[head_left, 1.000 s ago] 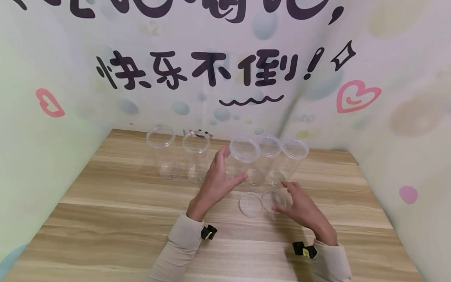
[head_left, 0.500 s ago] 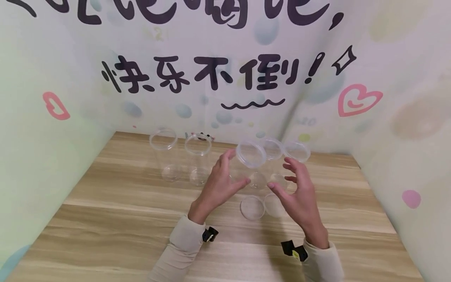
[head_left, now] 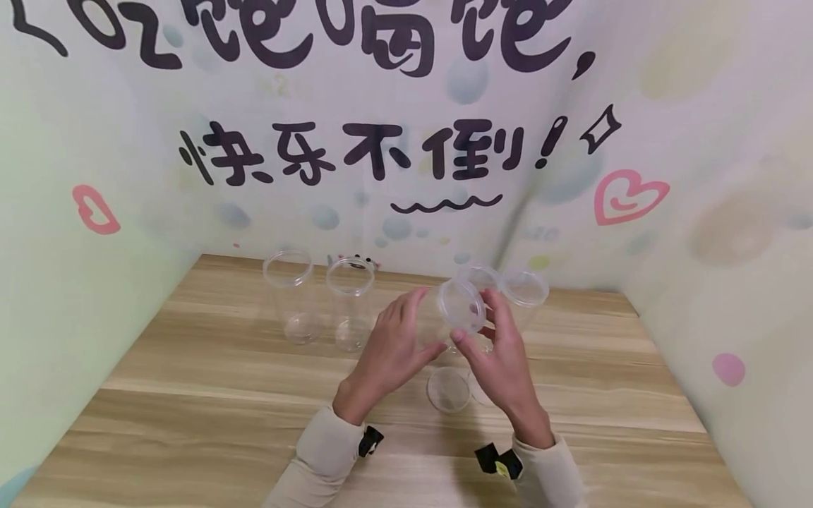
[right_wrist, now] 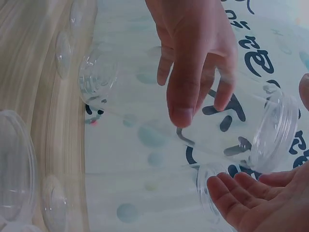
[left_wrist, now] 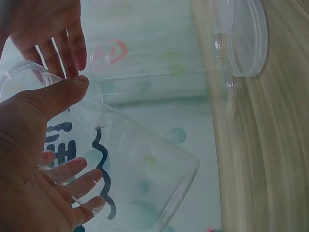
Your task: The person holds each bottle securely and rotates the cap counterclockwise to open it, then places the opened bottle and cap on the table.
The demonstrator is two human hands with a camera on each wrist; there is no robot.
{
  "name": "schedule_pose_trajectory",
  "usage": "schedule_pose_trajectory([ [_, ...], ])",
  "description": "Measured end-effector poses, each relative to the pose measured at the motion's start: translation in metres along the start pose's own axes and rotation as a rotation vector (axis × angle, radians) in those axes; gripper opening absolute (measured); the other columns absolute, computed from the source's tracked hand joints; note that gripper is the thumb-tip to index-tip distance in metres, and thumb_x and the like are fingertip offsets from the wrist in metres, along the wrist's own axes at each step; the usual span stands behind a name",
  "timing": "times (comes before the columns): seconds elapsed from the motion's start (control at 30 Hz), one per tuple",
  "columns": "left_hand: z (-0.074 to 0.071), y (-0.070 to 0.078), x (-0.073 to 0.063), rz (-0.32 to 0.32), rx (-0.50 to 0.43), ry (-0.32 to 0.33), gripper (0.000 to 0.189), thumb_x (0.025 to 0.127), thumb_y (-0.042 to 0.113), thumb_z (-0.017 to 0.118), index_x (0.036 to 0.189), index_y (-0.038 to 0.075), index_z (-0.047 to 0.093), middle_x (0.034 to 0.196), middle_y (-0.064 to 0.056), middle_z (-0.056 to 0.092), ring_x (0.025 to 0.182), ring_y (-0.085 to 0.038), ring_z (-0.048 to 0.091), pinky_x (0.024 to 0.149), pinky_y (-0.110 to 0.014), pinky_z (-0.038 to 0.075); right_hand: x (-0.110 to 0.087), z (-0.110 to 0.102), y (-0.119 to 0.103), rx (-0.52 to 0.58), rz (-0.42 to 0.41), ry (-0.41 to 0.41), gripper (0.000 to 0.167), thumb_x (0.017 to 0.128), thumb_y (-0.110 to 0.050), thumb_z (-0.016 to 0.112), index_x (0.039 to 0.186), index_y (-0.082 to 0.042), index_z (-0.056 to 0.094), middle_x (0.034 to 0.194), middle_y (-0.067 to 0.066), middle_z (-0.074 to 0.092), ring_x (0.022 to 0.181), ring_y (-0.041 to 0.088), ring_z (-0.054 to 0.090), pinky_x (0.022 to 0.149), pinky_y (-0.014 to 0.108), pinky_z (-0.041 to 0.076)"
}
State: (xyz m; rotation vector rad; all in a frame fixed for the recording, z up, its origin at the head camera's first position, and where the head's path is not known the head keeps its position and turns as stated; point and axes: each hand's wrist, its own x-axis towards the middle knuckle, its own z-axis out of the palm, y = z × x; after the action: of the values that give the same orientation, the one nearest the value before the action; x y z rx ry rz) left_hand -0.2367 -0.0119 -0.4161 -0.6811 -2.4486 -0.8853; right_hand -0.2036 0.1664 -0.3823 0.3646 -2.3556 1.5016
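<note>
My left hand (head_left: 389,346) grips a clear plastic jar (left_wrist: 149,164) around its side, thumb on one side and fingers on the other. The jar is tilted, with its thick translucent rim (head_left: 462,305) leaning toward my right hand (head_left: 504,367). That hand's fingers and thumb are spread around the rim; in the right wrist view, its fingers (right_wrist: 241,198) are extended close to it. I cannot tell whether they touch it, or whether a lid covers the mouth. On the table below lies a round clear lid (head_left: 447,389), beside another partly hidden by my right hand.
Upright clear jars stand in a row at the back: a far-left jar (head_left: 288,296), one beside it (head_left: 351,303), and two at right, including the rightmost jar (head_left: 526,289). Behind the wooden table (head_left: 209,409) rises a printed wall (head_left: 356,219).
My right hand has risen from the lids on the table and moved left to the held jar's rim. My left hand has tilted that jar further to the right.
</note>
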Motion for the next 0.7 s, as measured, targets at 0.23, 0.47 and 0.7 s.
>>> schedule_pose_trajectory([
  [0.23,0.0059,0.0018,-0.0031,0.097,0.143,0.026,0.090,0.073,0.037,0.088,0.141,0.001,0.040,0.136,-0.013,0.054,0.126,-0.030,0.054,0.104,-0.048,0.045,0.0009,0.0023,-0.0018,-0.017,0.097,-0.019,0.084,0.090,-0.022,0.074,0.154,-0.003,0.023,0.150,0.018,0.042,0.135,0.032,0.046,0.107,0.059,0.039],
  [0.47,0.0065,0.0011,-0.0060,0.128,0.192,0.057,0.092,0.070,0.038,0.090,0.141,0.002,0.041,0.134,-0.012,0.055,0.123,-0.029,0.056,0.101,-0.047,0.047,0.0026,0.0037,-0.0031,-0.066,0.115,-0.001,0.079,0.089,-0.026,0.075,0.151,-0.003,0.033,0.143,0.015,0.050,0.127,0.034,0.052,0.103,0.058,0.043],
  [0.7,0.0056,0.0010,-0.0073,0.126,0.170,0.030,0.091,0.071,0.038,0.089,0.142,0.003,0.043,0.134,-0.012,0.056,0.123,-0.028,0.056,0.101,-0.046,0.048,0.0023,0.0038,-0.0028,-0.059,0.121,0.006,0.073,0.090,-0.026,0.073,0.149,-0.002,0.037,0.138,0.018,0.054,0.125,0.034,0.054,0.102,0.055,0.045],
])
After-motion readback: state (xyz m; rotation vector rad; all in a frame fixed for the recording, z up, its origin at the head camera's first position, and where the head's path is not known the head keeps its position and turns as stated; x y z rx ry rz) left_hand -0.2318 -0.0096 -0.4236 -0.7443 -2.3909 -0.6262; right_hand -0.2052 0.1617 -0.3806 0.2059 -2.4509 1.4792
